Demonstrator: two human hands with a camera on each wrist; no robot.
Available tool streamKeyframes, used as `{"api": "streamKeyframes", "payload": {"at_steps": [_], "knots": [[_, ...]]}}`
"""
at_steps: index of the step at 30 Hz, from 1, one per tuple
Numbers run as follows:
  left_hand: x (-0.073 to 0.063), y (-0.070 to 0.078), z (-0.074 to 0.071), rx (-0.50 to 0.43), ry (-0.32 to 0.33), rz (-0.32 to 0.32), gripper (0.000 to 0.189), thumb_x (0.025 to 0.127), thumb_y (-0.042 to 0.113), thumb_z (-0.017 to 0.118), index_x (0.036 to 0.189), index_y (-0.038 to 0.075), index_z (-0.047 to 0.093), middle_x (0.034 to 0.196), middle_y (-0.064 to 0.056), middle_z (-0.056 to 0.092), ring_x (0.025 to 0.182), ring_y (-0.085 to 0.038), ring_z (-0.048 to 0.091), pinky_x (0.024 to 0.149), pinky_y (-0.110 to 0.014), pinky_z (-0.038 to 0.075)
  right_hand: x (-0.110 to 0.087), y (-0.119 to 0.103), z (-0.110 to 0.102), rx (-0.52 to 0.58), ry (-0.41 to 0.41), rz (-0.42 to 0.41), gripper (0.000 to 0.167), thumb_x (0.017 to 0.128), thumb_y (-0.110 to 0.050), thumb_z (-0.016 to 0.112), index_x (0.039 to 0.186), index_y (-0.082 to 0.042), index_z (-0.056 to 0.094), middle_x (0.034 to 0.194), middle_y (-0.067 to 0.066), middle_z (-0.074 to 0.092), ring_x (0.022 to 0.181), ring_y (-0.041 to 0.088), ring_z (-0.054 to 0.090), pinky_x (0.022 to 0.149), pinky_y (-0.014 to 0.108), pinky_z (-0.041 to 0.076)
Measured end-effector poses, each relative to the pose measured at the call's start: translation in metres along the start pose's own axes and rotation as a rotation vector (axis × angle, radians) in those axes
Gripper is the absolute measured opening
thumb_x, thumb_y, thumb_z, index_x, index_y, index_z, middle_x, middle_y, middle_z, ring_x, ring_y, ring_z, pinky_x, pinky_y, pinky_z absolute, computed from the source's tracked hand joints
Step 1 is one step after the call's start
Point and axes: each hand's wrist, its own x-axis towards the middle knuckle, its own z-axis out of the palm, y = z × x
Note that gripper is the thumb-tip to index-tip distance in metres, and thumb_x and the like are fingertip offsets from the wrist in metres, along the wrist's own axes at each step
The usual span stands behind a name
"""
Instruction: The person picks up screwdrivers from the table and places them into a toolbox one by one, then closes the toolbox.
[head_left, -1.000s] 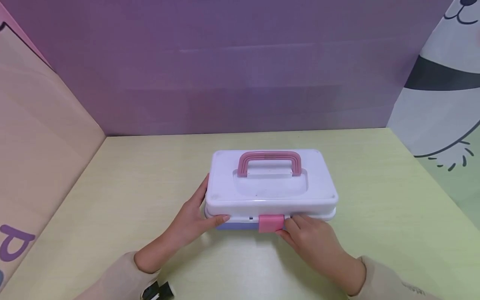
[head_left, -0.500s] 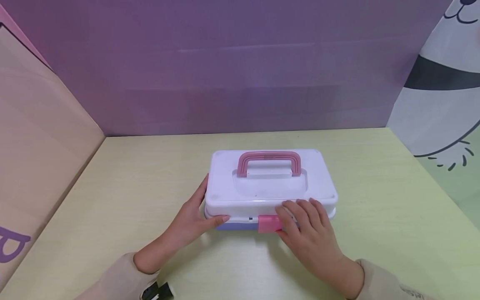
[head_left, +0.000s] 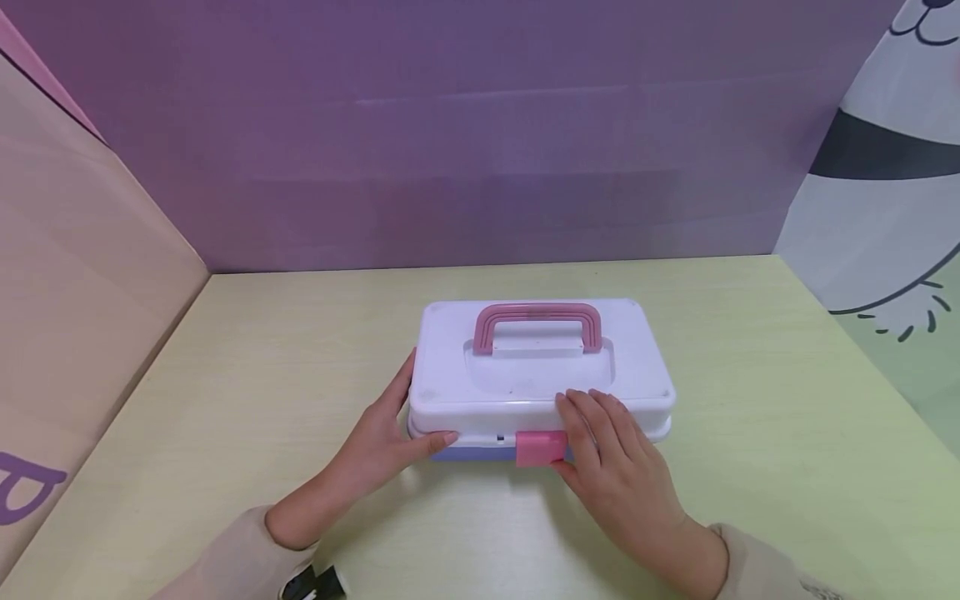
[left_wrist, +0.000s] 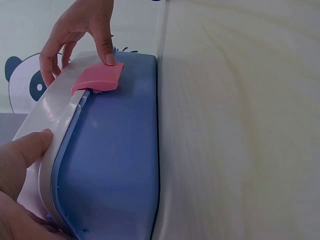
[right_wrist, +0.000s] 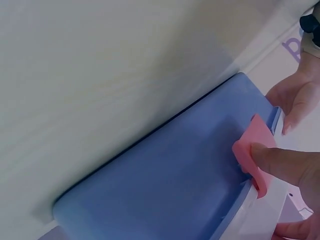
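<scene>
A white plastic storage box (head_left: 450,358) with a blue base (left_wrist: 115,145) sits on the table, lid down, its pink carrying handle (head_left: 537,312) on top. My left hand (head_left: 378,442) holds the box's left front corner, thumb over the front rim and fingers along the side. At the front, my right hand (head_left: 618,471) has its thumb against the free edge of the pink latch (head_left: 538,448), while the fingers lie over the lid's front edge. In the right wrist view the latch (right_wrist: 257,142) is tilted outward from the blue wall under the thumb (right_wrist: 285,162).
The pale wooden table (head_left: 300,350) surrounds the box. Behind it stands a purple partition (head_left: 480,133), with a beige panel (head_left: 90,292) at left and a cartoon-printed panel (head_left: 885,225) at right. A dark wrist device (head_left: 313,582) is strapped by the left sleeve.
My right fingers, earlier bunched beside the latch, have lifted and spread onto the lid's front edge; the thumb stays at the latch. My left hand and the box have hardly moved.
</scene>
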Motion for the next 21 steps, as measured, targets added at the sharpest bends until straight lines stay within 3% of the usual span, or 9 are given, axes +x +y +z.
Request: {"api": "streamKeyframes", "payload": {"at_steps": [4, 8, 12, 21], "knots": [[-0.0012, 0.0003, -0.0004, -0.008, 0.001, -0.002, 0.107, 0.073, 0.025, 0.082, 0.152, 0.025, 0.011, 0.154, 0.0, 0.024, 0.141, -0.023, 0.024, 0.109, -0.054, 0.025, 0.0, 0.0002, -0.0007, -0.005, -0.013, 0.025, 0.069, 0.064, -0.023, 0.076, 0.121, 0.009, 0.053, 0.116, 0.02, 0.057, 0.104, 0.036, 0.054, 0.092, 0.042, 0.045], [-0.0015, 0.0002, -0.0003, -0.008, 0.001, 0.005, 0.107, 0.073, 0.026, 0.082, 0.152, 0.025, 0.011, 0.155, 0.0, 0.024, 0.141, -0.023, 0.024, 0.109, -0.054, 0.025, -0.001, 0.0027, -0.0004, -0.01, 0.009, 0.092, 0.058, 0.083, -0.037, 0.057, 0.121, 0.006, 0.053, 0.114, 0.018, 0.057, 0.102, 0.037, 0.052, 0.092, 0.052, 0.041], [-0.0019, -0.0007, -0.0006, -0.013, 0.003, 0.012, 0.105, 0.073, 0.026, 0.082, 0.152, 0.027, 0.012, 0.154, 0.001, 0.025, 0.14, -0.022, 0.025, 0.109, -0.054, 0.026, -0.0034, 0.0059, -0.0022, -0.034, -0.01, 0.131, 0.061, 0.097, -0.048, 0.037, 0.123, 0.005, 0.05, 0.114, 0.019, 0.054, 0.104, 0.039, 0.048, 0.094, 0.057, 0.037], [-0.0019, 0.0004, -0.0013, -0.007, 0.005, 0.003, 0.104, 0.074, 0.027, 0.081, 0.152, 0.029, 0.012, 0.154, 0.002, 0.025, 0.14, -0.02, 0.024, 0.109, -0.053, 0.027, -0.0068, 0.0065, -0.0029, -0.088, -0.07, 0.238, 0.084, 0.092, -0.062, 0.029, 0.13, 0.013, 0.039, 0.126, 0.027, 0.048, 0.117, 0.046, 0.042, 0.097, 0.066, 0.029]]}}
